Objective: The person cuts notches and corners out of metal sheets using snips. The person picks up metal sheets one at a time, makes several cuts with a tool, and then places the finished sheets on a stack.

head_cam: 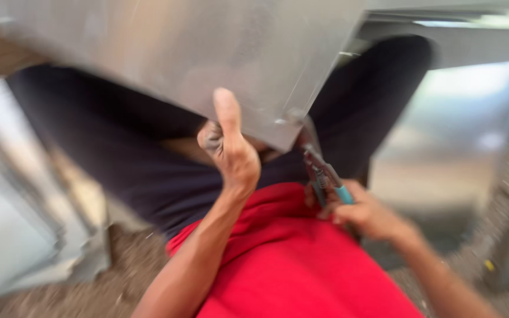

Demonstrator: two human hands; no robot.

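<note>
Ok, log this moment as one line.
left hand: grips sheet metal edge, thumb up | right hand: holds snips at sheet corner | seated, sheet over lap | frame blurred

Gritty speckled floor (pixel 119 277); stacked metal sheets (pixel 19 235) left, right; blurred.

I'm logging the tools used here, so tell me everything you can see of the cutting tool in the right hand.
The snips look like hand shears: dark metal jaws, a spring between the arms, and a light blue grip. The right hand grasps the handles. The tool slants up and left, its nose meeting the lower corner of the metal sheet. Motion blur hides finer detail.
</note>
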